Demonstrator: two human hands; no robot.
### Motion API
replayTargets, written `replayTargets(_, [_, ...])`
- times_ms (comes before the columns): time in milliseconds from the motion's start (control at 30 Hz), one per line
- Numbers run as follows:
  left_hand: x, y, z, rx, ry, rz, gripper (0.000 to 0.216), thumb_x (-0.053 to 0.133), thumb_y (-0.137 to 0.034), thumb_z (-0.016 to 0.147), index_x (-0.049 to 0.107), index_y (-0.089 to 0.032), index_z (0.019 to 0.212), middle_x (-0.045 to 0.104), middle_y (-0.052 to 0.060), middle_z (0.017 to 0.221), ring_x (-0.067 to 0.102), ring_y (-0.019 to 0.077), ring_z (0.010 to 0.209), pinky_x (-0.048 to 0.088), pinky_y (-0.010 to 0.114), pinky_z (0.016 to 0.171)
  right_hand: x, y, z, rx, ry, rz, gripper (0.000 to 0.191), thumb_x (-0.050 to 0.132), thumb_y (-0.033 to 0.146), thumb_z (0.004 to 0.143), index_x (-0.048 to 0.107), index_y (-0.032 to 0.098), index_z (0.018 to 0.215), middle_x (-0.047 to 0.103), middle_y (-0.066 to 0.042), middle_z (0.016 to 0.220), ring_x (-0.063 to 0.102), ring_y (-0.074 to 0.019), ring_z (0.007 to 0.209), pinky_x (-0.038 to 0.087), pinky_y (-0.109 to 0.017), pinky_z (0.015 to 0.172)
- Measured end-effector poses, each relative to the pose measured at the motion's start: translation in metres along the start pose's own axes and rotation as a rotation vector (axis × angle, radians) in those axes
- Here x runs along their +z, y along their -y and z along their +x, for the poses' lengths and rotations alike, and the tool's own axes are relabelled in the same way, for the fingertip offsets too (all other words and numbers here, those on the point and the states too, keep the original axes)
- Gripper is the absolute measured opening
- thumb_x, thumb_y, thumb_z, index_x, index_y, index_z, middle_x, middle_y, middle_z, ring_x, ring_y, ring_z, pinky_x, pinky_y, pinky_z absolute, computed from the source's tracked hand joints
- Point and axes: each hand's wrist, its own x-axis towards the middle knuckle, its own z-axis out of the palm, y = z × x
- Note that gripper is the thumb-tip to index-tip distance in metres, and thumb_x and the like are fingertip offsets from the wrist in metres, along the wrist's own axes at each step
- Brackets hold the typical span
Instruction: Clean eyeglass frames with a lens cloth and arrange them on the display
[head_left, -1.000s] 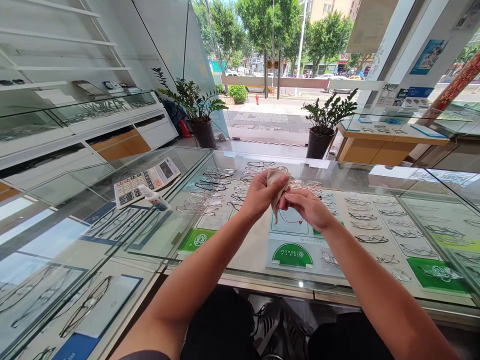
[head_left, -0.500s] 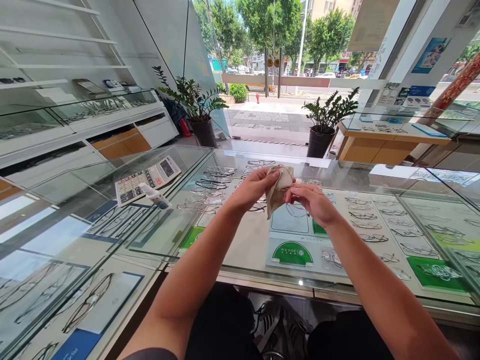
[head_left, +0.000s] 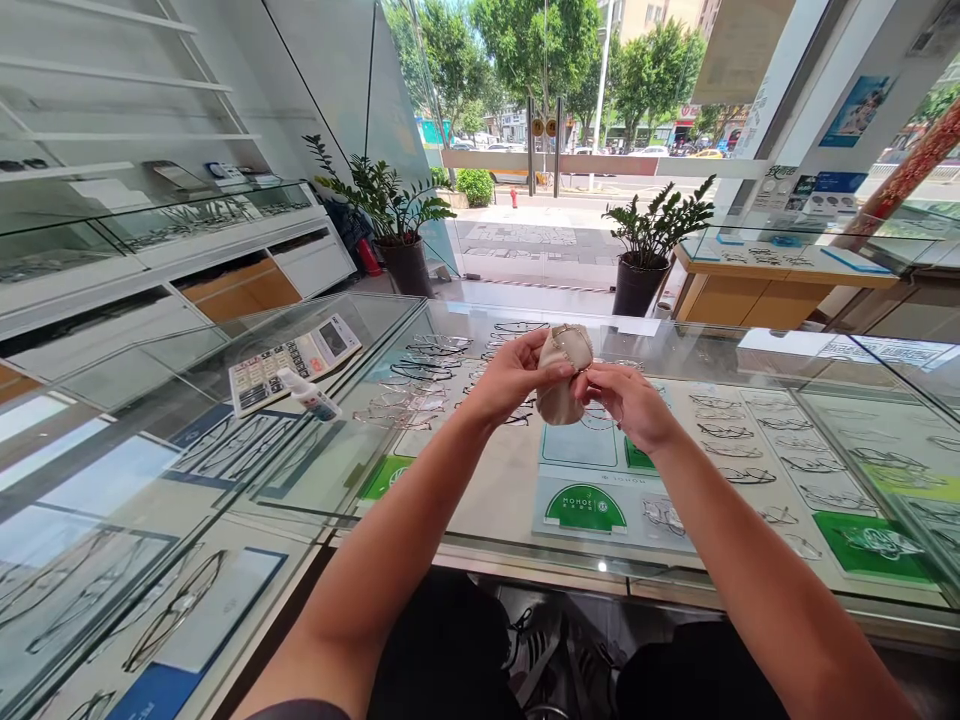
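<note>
Both hands are raised over the glass display counter. My left hand pinches a beige cleaning cloth that is wrapped round a lens of a thin-framed pair of glasses. My right hand grips the glasses from the right side, fingers closed on the frame. Most of the frame is hidden by the cloth and my fingers. Rows of eyeglass frames lie under the glass below the hands.
A calculator and a small spray bottle lie on the counter to the left. Green brand signs sit inside the case. Two potted plants stand by the glass shopfront. More display cases line the left and right.
The cloth hung loose below my hands a second ago. Now it is bunched up round the lens and both hands have risen slightly.
</note>
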Motion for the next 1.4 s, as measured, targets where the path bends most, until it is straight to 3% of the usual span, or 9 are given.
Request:
replayTargets(300, [0.009,0.005,-0.002,0.023,-0.009,0.015,0.043,0.099,-0.035,0.074,0.074,-0.017,0.104,0.077,0.003,0.084,0.071,0.0155,0.074,0.059,0.028,0.074,0.004,0.001,-0.001,0.006,0.006,0.019,0.03,0.067,0.04,0.095,0.081,0.022,0.077,0.072,-0.006,0.086,0.061,-0.0209,0.088,0.047,-0.035,0.083])
replayTargets(533, [0.024,0.014,-0.005,0.104,-0.239,0.096,0.045,0.091,-0.057,0.081,0.066,-0.019,0.086,0.065,-0.002,0.064,0.058,0.0118,0.052,0.045,0.026,0.051,0.013,-0.008,-0.001,0.045,0.079,0.003,0.031,0.07,0.045,0.095,0.082,0.022,0.079,0.076,-0.007,0.088,0.062,-0.0216,0.089,0.045,-0.037,0.085])
replayTargets(633, [0.022,0.015,-0.004,0.137,-0.288,0.139,0.05,0.084,-0.065,0.086,0.066,-0.019,0.081,0.06,-0.003,0.061,0.051,0.0103,0.05,0.038,0.025,0.049,0.013,-0.009,-0.001,0.036,0.099,-0.018,0.031,0.068,0.043,0.097,0.082,0.022,0.078,0.076,-0.006,0.089,0.061,-0.0212,0.089,0.045,-0.037,0.086])
replayTargets(767, [0.01,0.011,0.0,0.115,-0.182,0.116,0.054,0.08,-0.068,0.089,0.067,-0.017,0.08,0.061,-0.001,0.068,0.052,0.0108,0.06,0.04,0.025,0.056,0.004,-0.003,-0.003,0.003,0.103,-0.052,0.031,0.065,0.04,0.101,0.084,0.023,0.083,0.075,-0.005,0.09,0.061,-0.0205,0.089,0.045,-0.036,0.088])
replayTargets(933, [0.001,0.009,0.004,0.091,-0.041,-0.003,0.045,0.086,-0.059,0.087,0.073,-0.016,0.093,0.066,0.0,0.079,0.059,0.0119,0.071,0.047,0.024,0.068,-0.006,0.005,-0.003,0.003,0.125,-0.094,0.029,0.065,0.04,0.101,0.087,0.023,0.093,0.077,-0.006,0.098,0.063,-0.0204,0.093,0.046,-0.035,0.087])
replayTargets(1100, [-0.001,0.012,0.005,0.091,-0.046,-0.018,0.043,0.089,-0.054,0.086,0.076,-0.017,0.102,0.071,0.001,0.084,0.064,0.0131,0.075,0.051,0.024,0.071,-0.008,0.0,0.0,-0.001,0.097,0.002,0.025,0.069,0.036,0.097,0.085,0.021,0.085,0.074,-0.005,0.091,0.062,-0.0188,0.09,0.046,-0.033,0.085])
replayTargets(1233, [0.007,0.013,0.004,0.077,0.0,-0.006,0.053,0.098,-0.044,0.076,0.072,-0.018,0.113,0.076,0.003,0.091,0.071,0.016,0.079,0.056,0.028,0.075,-0.013,-0.005,0.003,0.002,0.077,0.048,0.024,0.074,0.039,0.095,0.085,0.021,0.084,0.074,-0.005,0.091,0.063,-0.0196,0.092,0.049,-0.034,0.088])
replayTargets(1400, [0.027,0.016,0.0,0.15,-0.146,0.033,0.047,0.094,-0.053,0.08,0.063,-0.02,0.094,0.067,-0.003,0.062,0.06,0.0129,0.052,0.049,0.027,0.055,-0.009,-0.012,0.005,0.005,0.08,0.027,0.026,0.079,0.046,0.093,0.085,0.022,0.085,0.075,-0.005,0.092,0.063,-0.0198,0.092,0.049,-0.036,0.091])
